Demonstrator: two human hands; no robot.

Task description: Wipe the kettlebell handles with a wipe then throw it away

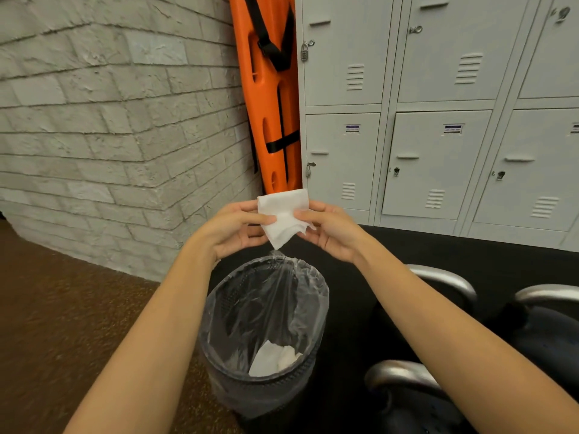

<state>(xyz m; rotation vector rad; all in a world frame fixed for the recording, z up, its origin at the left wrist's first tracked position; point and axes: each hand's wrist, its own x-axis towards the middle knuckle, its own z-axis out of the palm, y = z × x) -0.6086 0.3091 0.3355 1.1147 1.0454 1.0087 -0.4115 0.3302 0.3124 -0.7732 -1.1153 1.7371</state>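
A white wipe (283,216) is stretched between both hands above a black mesh bin (266,393) lined with a clear bag. My left hand (235,228) pinches the wipe's left side between thumb and fingers. My right hand (329,228) pinches its right side. Crumpled white wipes (274,360) lie at the bottom of the bin. Dark kettlebells with silver handles stand at the lower right: one handle (445,278) behind my right forearm, another (404,375) near the bottom, a third (548,292) at the right edge.
A grey brick wall (109,136) runs along the left. An orange spine board (272,98) leans in the corner beside grey lockers (438,120). Brown carpet (62,324) lies left of the bin, and a black mat (470,249) lies under the kettlebells.
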